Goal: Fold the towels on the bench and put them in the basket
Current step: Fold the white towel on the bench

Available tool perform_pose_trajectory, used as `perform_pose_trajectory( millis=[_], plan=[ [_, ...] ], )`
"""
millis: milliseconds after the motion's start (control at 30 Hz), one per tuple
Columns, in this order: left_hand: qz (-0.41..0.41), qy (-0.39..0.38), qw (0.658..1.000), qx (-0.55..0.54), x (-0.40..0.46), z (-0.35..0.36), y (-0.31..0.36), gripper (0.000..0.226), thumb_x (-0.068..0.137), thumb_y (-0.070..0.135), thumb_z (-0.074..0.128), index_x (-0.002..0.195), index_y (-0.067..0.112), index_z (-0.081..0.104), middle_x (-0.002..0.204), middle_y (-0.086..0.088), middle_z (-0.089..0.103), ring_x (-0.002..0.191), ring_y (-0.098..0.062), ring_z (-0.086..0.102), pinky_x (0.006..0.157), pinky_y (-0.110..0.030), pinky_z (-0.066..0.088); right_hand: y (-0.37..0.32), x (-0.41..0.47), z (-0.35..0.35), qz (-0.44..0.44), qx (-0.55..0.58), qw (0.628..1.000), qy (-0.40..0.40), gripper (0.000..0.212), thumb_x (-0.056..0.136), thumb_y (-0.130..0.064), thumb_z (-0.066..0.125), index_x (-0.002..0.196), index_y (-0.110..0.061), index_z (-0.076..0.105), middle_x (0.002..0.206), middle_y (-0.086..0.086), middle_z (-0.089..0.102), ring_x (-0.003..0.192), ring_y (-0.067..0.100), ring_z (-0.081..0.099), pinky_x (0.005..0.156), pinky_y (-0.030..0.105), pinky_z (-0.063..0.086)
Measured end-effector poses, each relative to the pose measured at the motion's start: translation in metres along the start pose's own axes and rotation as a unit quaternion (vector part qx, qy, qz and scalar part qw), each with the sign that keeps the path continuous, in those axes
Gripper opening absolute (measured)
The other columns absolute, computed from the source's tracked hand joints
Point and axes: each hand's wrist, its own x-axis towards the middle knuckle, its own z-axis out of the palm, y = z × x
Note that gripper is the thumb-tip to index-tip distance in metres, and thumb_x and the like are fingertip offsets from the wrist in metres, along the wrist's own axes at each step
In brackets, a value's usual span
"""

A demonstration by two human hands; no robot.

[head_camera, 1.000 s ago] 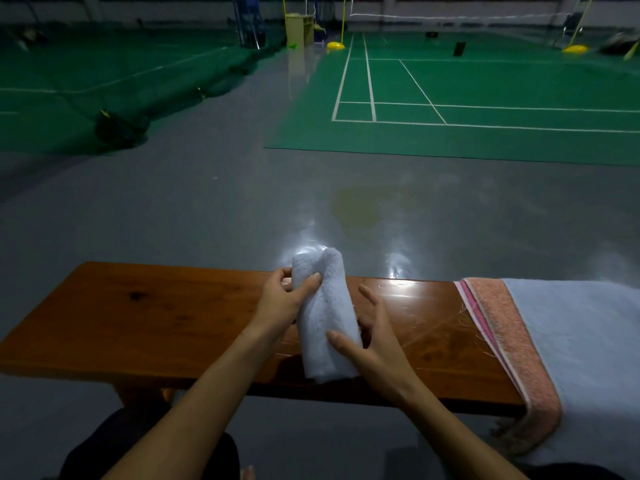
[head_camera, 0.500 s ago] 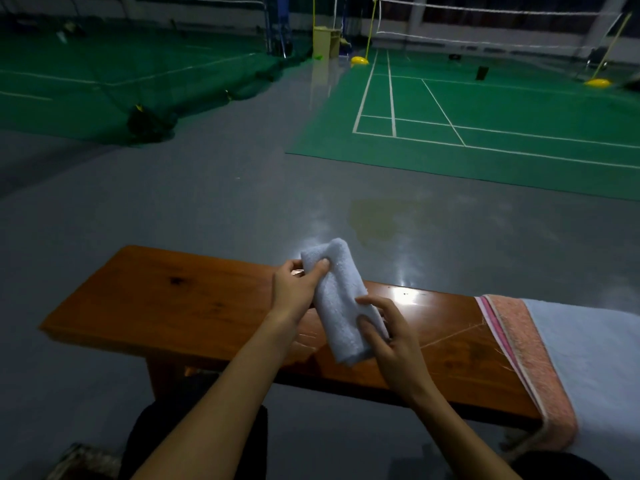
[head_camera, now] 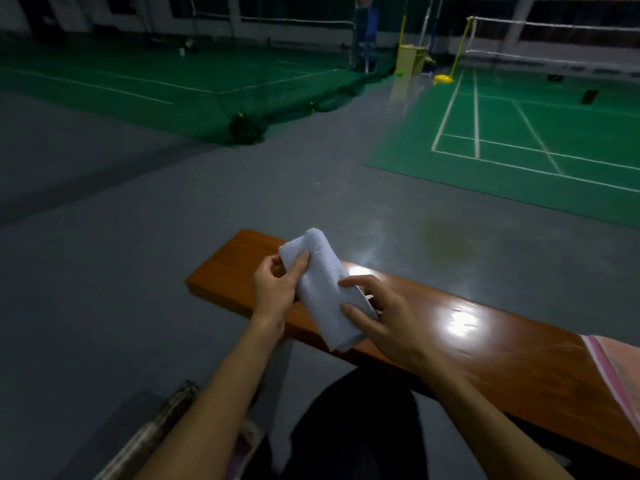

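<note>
Down at the lower left, a pale woven edge (head_camera: 152, 434) pokes into view beside the person's knee — possibly the basket, though too little shows to be sure. Moving right, the left hand (head_camera: 277, 289) pinches the far upper end of the folded, thick white terry towel (head_camera: 323, 289), thumb laid across the top face, fingers tucked behind; that grip is clenched on the cloth, probably to keep the folded layers from springing apart. The towel itself is raised just above the near-left end of the glossy reddish-brown wooden worktop (head_camera: 485, 351), slanting from upper left to lower right, its lower end hanging past the near edge. Next along, the right hand (head_camera: 384, 320) holds the towel's right side, thumb on top and fingers curled round the edge, steadying the bundle. By the look of it, folding is finished and the carry toward the basket comes next. Far right, a pink-bordered towel (head_camera: 613, 375) lies draped over the worktop, awaiting its turn.
</note>
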Motion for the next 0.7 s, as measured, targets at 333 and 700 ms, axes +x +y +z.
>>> perform_pose_trajectory(
  millis=[333,700],
  plan=[
    [-0.084,0.143,0.982,0.09,-0.013,-0.214,-0.051,0.046,0.084,0.048,0.084,0.112,0.017,0.067,0.104,-0.004,0.076,0.094,-0.02,0.076,0.073,-0.039,0.065,-0.013,0.018,0.192,0.039,0.018,0.967,-0.249,0.034,0.096,-0.038,0.07,0.128,-0.039,0.058,0.11,-0.009,0.067,0.089,0.009,0.071,0.076,0.038,0.063],
    [-0.236,0.254,0.929,0.129,-0.067,-0.336,-0.193,0.05,0.08,0.054,0.085,0.111,0.016,0.072,0.104,-0.006,0.076,0.099,-0.027,0.073,0.087,-0.048,0.062,0.032,-0.006,0.333,0.087,-0.102,0.854,-0.502,0.041,0.095,-0.031,0.07,0.134,-0.029,0.056,0.107,-0.004,0.057,0.095,0.016,0.056,0.08,0.029,0.044]
  ],
)
